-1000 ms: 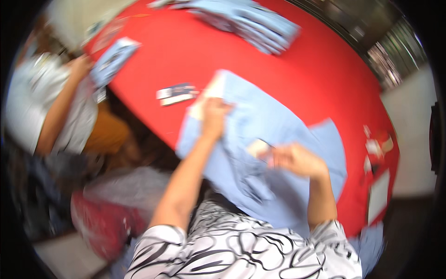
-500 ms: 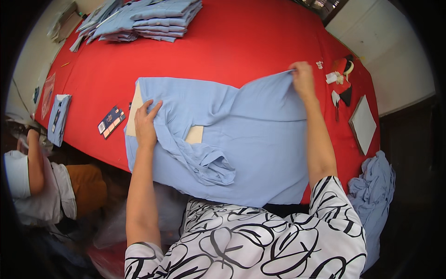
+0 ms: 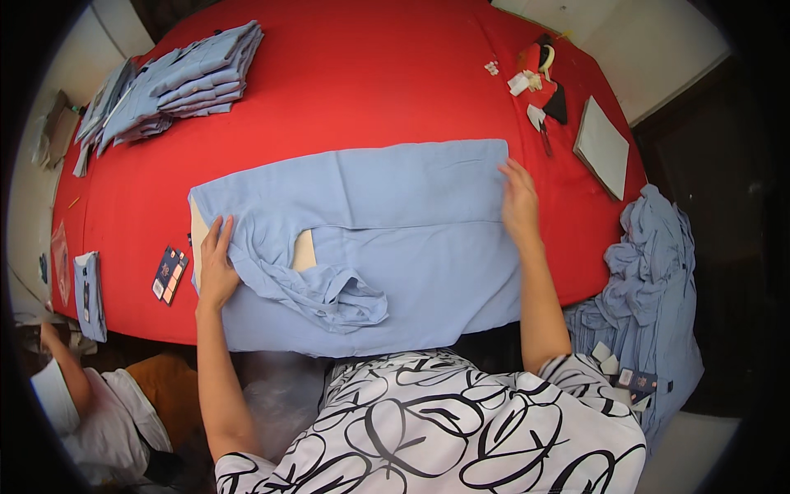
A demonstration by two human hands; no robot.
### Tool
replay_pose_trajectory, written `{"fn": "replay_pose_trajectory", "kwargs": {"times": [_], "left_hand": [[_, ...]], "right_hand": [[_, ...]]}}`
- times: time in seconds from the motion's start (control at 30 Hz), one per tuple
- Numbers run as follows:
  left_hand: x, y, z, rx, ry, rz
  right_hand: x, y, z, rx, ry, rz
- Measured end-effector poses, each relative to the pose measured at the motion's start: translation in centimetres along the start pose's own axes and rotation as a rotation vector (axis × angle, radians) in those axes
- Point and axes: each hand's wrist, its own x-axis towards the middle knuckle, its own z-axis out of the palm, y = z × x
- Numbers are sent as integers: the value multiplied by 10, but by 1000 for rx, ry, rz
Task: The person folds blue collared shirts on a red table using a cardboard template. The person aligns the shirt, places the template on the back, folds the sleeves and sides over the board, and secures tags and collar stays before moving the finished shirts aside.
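A light blue shirt [image 3: 411,247] lies spread across the near part of the table, one side folded over in a long flat panel. Its sleeve [image 3: 354,300] is bunched on top, with the cuff toward me. Cream-coloured card [image 3: 304,251] shows through a gap in the cloth and again at the left end. My left hand [image 3: 218,267] rests on the shirt's left end, fingers stretched and a little apart. At the right end, my right hand [image 3: 520,202] touches the hem edge near its far corner, fingers extended; the fingertips partly overlap the cloth.
Folded blue shirts [image 3: 197,82] are stacked at far left. Tags [image 3: 169,275] and a packed shirt [image 3: 90,296] lie on the left. Tape [image 3: 546,62], scissors [image 3: 543,136] and a white pad [image 3: 602,148] sit at right. Loose blue shirts [image 3: 650,272] hang beside me. Another person [image 3: 107,403] works lower left.
My right hand has brought the lifted hem corner down, and the far side now lies flat. My left hand stays on the left end. The whole view has shifted.
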Motion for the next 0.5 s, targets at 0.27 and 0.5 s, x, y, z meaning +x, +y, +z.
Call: {"fn": "replay_pose_trajectory", "kwargs": {"times": [0.27,0.5], "left_hand": [[1,-16,5,151,-70,68],[-10,-24,10,172,-42,77]], "right_hand": [[14,62,51,-432,116,-86],[-47,-38,19,77,-122,35]]}}
